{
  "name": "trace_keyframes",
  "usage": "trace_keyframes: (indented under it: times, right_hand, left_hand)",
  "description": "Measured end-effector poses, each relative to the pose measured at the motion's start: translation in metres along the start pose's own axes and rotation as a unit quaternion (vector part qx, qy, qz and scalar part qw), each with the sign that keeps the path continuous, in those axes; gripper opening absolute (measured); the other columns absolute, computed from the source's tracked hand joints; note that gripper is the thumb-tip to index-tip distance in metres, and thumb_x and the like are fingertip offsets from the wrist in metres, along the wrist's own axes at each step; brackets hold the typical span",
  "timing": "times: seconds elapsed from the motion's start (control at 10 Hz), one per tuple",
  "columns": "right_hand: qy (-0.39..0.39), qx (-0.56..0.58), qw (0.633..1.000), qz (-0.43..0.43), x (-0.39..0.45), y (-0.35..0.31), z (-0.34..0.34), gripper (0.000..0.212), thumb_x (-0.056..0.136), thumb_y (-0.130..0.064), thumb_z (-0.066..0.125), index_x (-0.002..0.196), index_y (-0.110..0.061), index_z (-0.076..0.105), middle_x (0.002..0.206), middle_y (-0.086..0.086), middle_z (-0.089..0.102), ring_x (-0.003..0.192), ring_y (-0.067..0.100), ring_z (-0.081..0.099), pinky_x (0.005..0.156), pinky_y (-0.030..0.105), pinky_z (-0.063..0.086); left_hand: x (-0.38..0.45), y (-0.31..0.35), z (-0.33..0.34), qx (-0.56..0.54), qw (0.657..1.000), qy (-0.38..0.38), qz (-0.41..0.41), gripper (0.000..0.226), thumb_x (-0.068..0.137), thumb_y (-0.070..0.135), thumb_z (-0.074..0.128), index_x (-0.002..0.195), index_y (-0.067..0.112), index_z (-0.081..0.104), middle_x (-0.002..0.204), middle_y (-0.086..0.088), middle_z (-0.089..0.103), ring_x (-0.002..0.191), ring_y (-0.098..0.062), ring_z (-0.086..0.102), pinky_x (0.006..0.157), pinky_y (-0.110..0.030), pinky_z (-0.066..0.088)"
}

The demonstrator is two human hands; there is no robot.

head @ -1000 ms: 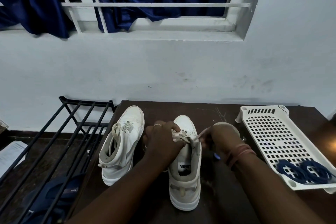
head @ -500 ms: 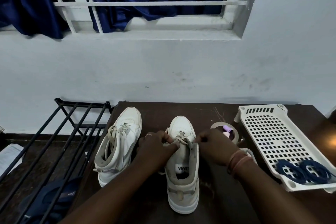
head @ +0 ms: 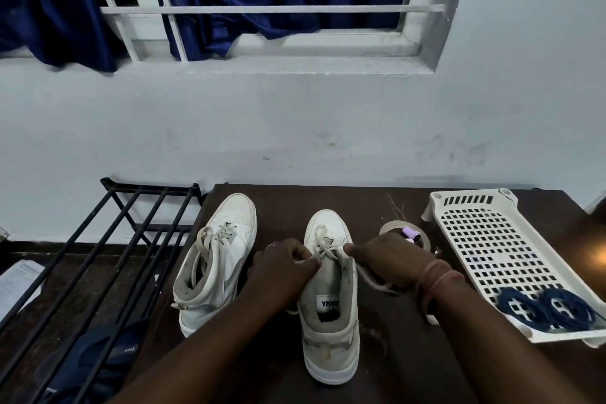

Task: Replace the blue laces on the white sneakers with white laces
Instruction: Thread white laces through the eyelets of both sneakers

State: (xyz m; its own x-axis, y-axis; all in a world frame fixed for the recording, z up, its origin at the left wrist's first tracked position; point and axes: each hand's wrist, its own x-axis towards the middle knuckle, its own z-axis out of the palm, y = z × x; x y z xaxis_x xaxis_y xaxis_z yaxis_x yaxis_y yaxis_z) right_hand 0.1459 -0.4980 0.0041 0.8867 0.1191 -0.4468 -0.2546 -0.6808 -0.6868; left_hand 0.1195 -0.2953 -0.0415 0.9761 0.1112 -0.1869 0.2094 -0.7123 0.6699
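Observation:
Two white high-top sneakers stand on the dark brown table (head: 377,210), toes toward the wall. The left sneaker (head: 219,259) carries a white lace and nobody touches it. The right sneaker (head: 329,305) sits between my hands. My left hand (head: 282,269) pinches one end of its white lace (head: 323,248) at the upper eyelets. My right hand (head: 388,259) grips the other end, which trails under my palm toward the wrist. Two coiled blue laces (head: 546,307) lie in the near end of a white perforated tray (head: 485,239) on the right.
A roll of tape (head: 390,228) with a small purple object inside it sits just beyond my right hand. A black metal rack (head: 108,249) stands left of the table, with dark blue cloth (head: 98,354) beneath it. The white wall and a curtained window rise behind the table.
My right hand has come in from the right to the sneaker's tongue, uncovering the tape roll. Both hands now hold the lace ends close together over the upper eyelets.

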Motion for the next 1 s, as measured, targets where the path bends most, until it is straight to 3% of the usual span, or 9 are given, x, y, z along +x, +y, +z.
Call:
trace_keyframes:
  times: [0.2, 0.3, 0.4, 0.5, 0.6, 0.7, 0.8, 0.9, 1.0]
  right_hand:
    - [0.217, 0.231, 0.947, -0.05, 0.006, 0.001, -0.027, 0.047, 0.093, -0.042, 0.059, 0.085, 0.004, 0.064, 0.06, -0.001, 0.052, 0.053, 0.014, 0.048, 0.057, 0.026, 0.042]
    - [0.152, 0.097, 0.984, -0.013, -0.002, -0.001, -0.024, 0.051, 0.09, -0.057, 0.057, 0.08, -0.008, 0.065, 0.063, 0.001, 0.055, 0.058, 0.019, 0.054, 0.056, 0.027, 0.042]
    - [0.044, -0.169, 0.983, -0.059, -0.01, -0.004, 0.001, 0.042, 0.1, -0.037, 0.049, 0.134, -0.013, 0.053, 0.078, 0.003, 0.06, 0.094, 0.031, 0.066, 0.065, 0.031, 0.039]
    - [0.011, -0.192, 0.975, -0.11, 0.0, -0.007, 0.002, 0.028, 0.101, -0.02, 0.047, 0.126, -0.02, 0.059, 0.092, 0.005, 0.066, 0.085, 0.021, 0.065, 0.068, 0.03, 0.041]
    - [0.062, 0.077, 0.992, -0.082, 0.003, -0.01, -0.011, 0.028, 0.097, -0.021, 0.051, 0.07, -0.025, 0.056, 0.064, -0.003, 0.051, 0.056, 0.012, 0.046, 0.055, 0.025, 0.04]
    - [0.246, 0.366, 0.893, -0.091, -0.006, -0.018, -0.027, 0.036, 0.083, -0.031, 0.062, 0.058, -0.013, 0.044, 0.054, 0.005, 0.037, 0.052, 0.022, 0.033, 0.052, 0.03, 0.033]
    - [0.309, 0.273, 0.903, -0.117, -0.01, -0.014, -0.033, 0.042, 0.087, -0.028, 0.069, 0.059, -0.006, 0.048, 0.048, 0.003, 0.04, 0.048, 0.018, 0.038, 0.049, 0.025, 0.04]
    - [0.174, 0.002, 0.982, -0.077, -0.002, 0.001, -0.02, 0.027, 0.085, -0.027, 0.069, 0.065, -0.013, 0.058, 0.054, -0.002, 0.059, 0.054, 0.015, 0.056, 0.061, 0.03, 0.05]
    - [0.053, -0.04, 0.997, -0.047, 0.0, 0.005, 0.0, 0.009, 0.089, -0.022, 0.068, 0.091, -0.013, 0.069, 0.067, -0.002, 0.066, 0.047, 0.002, 0.054, 0.043, 0.013, 0.041]
  left_hand:
    - [-0.001, 0.004, 0.001, -0.028, 1.0, -0.009, -0.011, 0.035, 0.062, 0.07, 0.053, 0.079, 0.042, 0.064, 0.086, 0.016, 0.07, 0.093, -0.013, 0.066, 0.092, -0.042, 0.053]
    - [-0.002, 0.007, 0.002, -0.038, 0.999, -0.008, -0.009, 0.033, 0.064, 0.065, 0.054, 0.078, 0.036, 0.065, 0.082, 0.017, 0.07, 0.089, -0.009, 0.067, 0.09, -0.042, 0.054]
    - [-0.001, 0.007, 0.002, -0.037, 0.999, -0.006, -0.007, 0.036, 0.06, 0.067, 0.051, 0.077, 0.039, 0.065, 0.082, 0.019, 0.07, 0.091, -0.009, 0.067, 0.093, -0.044, 0.053]
    - [-0.002, 0.007, 0.003, -0.037, 0.999, -0.005, -0.008, 0.026, 0.066, 0.064, 0.054, 0.075, 0.042, 0.065, 0.079, 0.021, 0.069, 0.09, -0.009, 0.067, 0.096, -0.048, 0.051]
    - [-0.003, 0.008, 0.003, -0.034, 0.999, -0.003, -0.011, 0.022, 0.069, 0.058, 0.053, 0.074, 0.039, 0.063, 0.077, 0.022, 0.067, 0.091, -0.01, 0.066, 0.097, -0.047, 0.049]
    - [-0.003, 0.01, 0.002, -0.038, 0.999, -0.007, -0.015, 0.022, 0.069, 0.056, 0.052, 0.075, 0.036, 0.062, 0.078, 0.021, 0.066, 0.093, -0.01, 0.066, 0.098, -0.044, 0.049]
    - [-0.003, 0.01, 0.002, -0.033, 0.999, -0.011, -0.007, 0.015, 0.08, 0.049, 0.059, 0.077, 0.035, 0.062, 0.08, 0.019, 0.066, 0.093, -0.01, 0.066, 0.097, -0.042, 0.05]
    - [-0.002, 0.009, 0.003, -0.034, 0.999, -0.008, -0.002, 0.009, 0.086, 0.039, 0.063, 0.082, 0.032, 0.064, 0.08, 0.017, 0.067, 0.089, -0.009, 0.066, 0.094, -0.039, 0.052]
    - [-0.003, 0.011, 0.002, -0.036, 0.999, -0.011, -0.003, 0.009, 0.088, 0.037, 0.063, 0.086, 0.029, 0.065, 0.079, 0.015, 0.067, 0.086, -0.009, 0.066, 0.091, -0.038, 0.053]
